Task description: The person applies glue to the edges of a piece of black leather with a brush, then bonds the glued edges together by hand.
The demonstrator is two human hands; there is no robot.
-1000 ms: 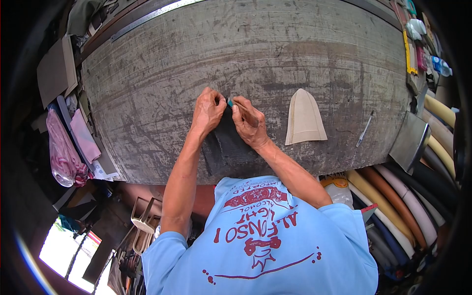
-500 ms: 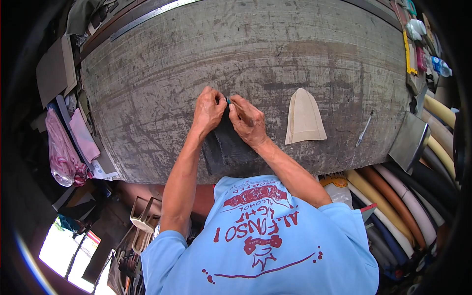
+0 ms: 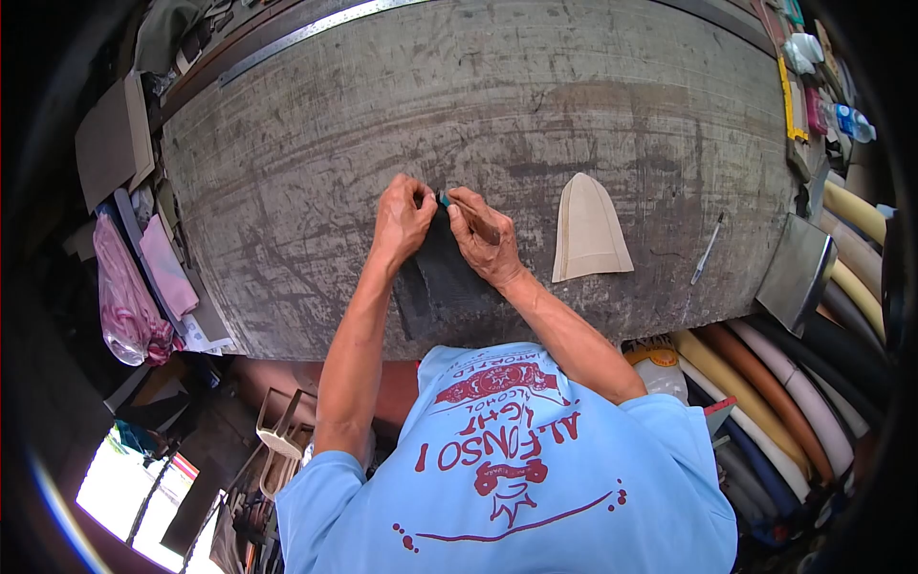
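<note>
A piece of black fabric-like material (image 3: pixel 442 287) lies on the worn grey table (image 3: pixel 650 124), directly before my body. My left hand (image 3: pixel 404 222) is closed in a pinch at the far end of the black piece, its fingertips largely hidden. Facing it, my right hand (image 3: pixel 486 239) is closed around a small teal-ended tool (image 3: pixel 444 199), whose kind I cannot make out. The tool's teal end sits between the two hands, close to the black edge. To the right rests a beige rounded pattern piece (image 3: pixel 593 230) with a line along its border.
A pen (image 3: pixel 708 249) lies right of the beige piece. A long metal ruler (image 3: pixel 316 33) runs along the far left edge. Pink plastic wrapping (image 3: pixel 129 297) hangs at the left, and rolls of material (image 3: pixel 765 392) stand at the lower right near a water bottle (image 3: pixel 851 122).
Both hands keep almost the same place and pinch. The teal end shows slightly more between the fingers. The whole view has shifted a little.
</note>
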